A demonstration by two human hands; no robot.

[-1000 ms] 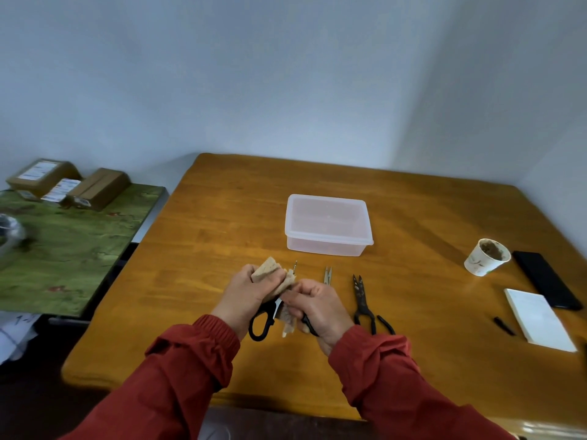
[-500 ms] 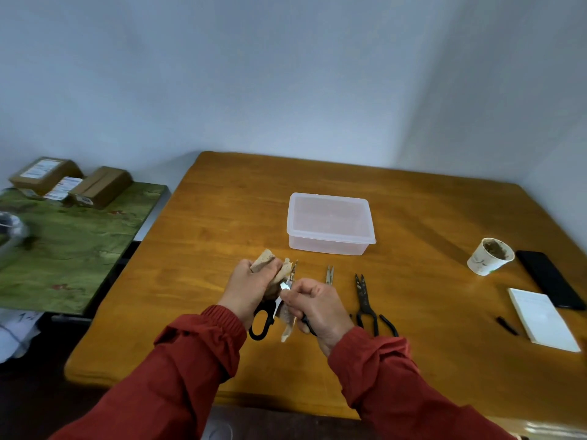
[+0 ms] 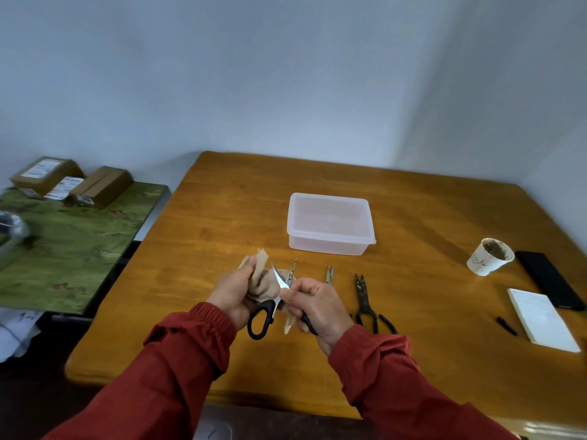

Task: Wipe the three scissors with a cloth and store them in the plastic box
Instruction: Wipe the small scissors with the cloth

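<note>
**First scissors under the cloth**

Near the bench's (image 3: 222, 217) front edge, the right hand (image 3: 313, 304) grips the black-handled scissors (image 3: 270, 308), blades spread to expose the inner faces. The left hand's (image 3: 232, 292) fingers pinch the cloth (image 3: 259, 274) against one blade. The plastic box (image 3: 330, 222), lidded, sits mid-bench, handy for storing.

right hand (image 3: 313, 308) hides one scissors handle | cloth (image 3: 259, 281) partly hidden

The wooden table (image 3: 222, 223) has a smooth, semi-gloss varnish. The plastic box (image 3: 330, 246) is translucent and matt, the beige cloth (image 3: 259, 281) soft. The black-handled scissors (image 3: 274, 300) show shiny metal blades.
</note>
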